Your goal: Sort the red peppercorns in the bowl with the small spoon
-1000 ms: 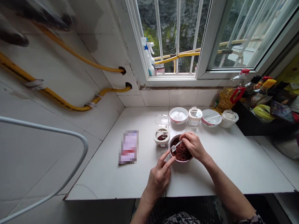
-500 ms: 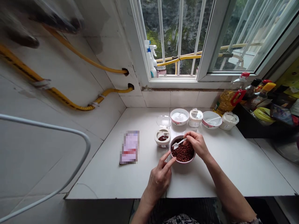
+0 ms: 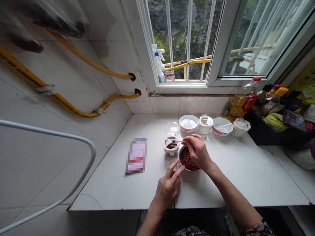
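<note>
My right hand (image 3: 199, 151) pinches a small white spoon (image 3: 177, 141), whose scoop is over the mouth of an open-lidded jar (image 3: 171, 150). Dark red grains lie inside that jar. Just right of it, a bowl (image 3: 188, 160) full of the same dark red grains sits partly under my right hand. My left hand (image 3: 168, 186) has its fingers spread, with the fingertips touching the bowl's left rim; it holds nothing else.
Behind stand a bowl of white powder (image 3: 189, 123), a lidded jar (image 3: 205, 124), a bowl with a white spoon (image 3: 222, 126) and another jar (image 3: 240, 127). An oil bottle (image 3: 240, 101) is at back right. A blurred purple packet (image 3: 137, 155) lies left.
My right hand has moved left with the spoon, from over the bowl of grains to the open jar. My left hand has stayed at the bowl's rim.
</note>
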### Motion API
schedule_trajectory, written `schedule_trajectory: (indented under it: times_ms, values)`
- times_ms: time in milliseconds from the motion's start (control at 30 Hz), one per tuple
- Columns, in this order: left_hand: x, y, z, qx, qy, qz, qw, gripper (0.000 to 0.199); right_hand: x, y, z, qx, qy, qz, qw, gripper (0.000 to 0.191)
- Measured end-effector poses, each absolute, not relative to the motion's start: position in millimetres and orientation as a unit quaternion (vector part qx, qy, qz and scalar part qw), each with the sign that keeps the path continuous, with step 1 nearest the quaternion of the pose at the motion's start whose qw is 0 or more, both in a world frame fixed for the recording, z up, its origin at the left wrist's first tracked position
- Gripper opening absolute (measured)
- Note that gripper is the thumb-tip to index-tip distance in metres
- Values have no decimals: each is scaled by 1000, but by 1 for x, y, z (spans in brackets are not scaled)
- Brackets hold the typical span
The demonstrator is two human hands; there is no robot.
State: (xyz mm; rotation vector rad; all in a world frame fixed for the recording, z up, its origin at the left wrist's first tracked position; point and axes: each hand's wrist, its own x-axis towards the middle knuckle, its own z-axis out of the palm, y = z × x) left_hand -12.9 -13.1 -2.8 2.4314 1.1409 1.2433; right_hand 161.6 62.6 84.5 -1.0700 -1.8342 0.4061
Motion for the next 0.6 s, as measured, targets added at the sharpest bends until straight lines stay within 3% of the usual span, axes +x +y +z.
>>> schedule_trajectory:
  times_ms: [133, 233, 367, 600]
  values:
    - [-13, -13, -2, 818, 388, 414, 96, 55, 163, 61, 83, -395, -820, 72, 407, 26]
    - [-13, -13, -2, 818, 388, 415, 88, 54, 171, 59, 85, -400, -806, 57, 432, 23]
    - [-13, -13, -2, 819, 385, 417, 84, 51, 193, 57, 89, -416, -779, 98, 459, 18]
    - [-13, -14, 0, 818, 391, 412, 94, 50, 206, 56, 83, -410, -810, 167, 385, 24]
